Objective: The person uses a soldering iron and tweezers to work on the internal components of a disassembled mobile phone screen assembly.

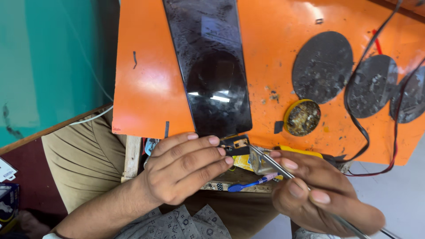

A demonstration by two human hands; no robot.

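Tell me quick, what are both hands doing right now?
Left hand pinching small circuit board. Right hand holding tweezers, tips at board. Nothing in the way.

1 close, downward head view

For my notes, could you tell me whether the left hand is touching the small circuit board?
Touching: the head view shows the left hand's fingertips pressed against the small circuit board.

Orange mat (146, 88), black glossy panel (212, 66), blue pen (248, 184).
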